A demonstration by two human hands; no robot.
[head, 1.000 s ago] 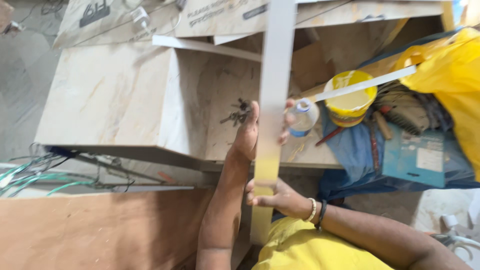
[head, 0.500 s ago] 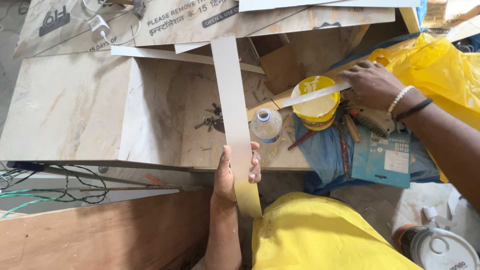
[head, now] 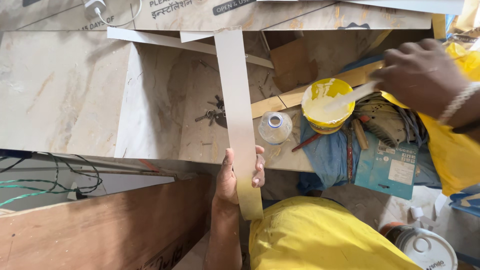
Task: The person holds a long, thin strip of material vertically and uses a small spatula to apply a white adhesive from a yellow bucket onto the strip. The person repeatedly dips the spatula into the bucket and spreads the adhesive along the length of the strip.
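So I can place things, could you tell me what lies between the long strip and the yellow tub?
In the head view, a clear plastic bottle stands between the long strip and the yellow tub.

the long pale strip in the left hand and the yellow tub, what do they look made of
The strip looks like thin laminate or edge banding: flat, matte off-white, and its lower end bends below the left hand. The yellow tub looks like glossy moulded plastic, smeared with pale paste inside, where the right hand dips a flat white stick, probably plastic or laminate too.
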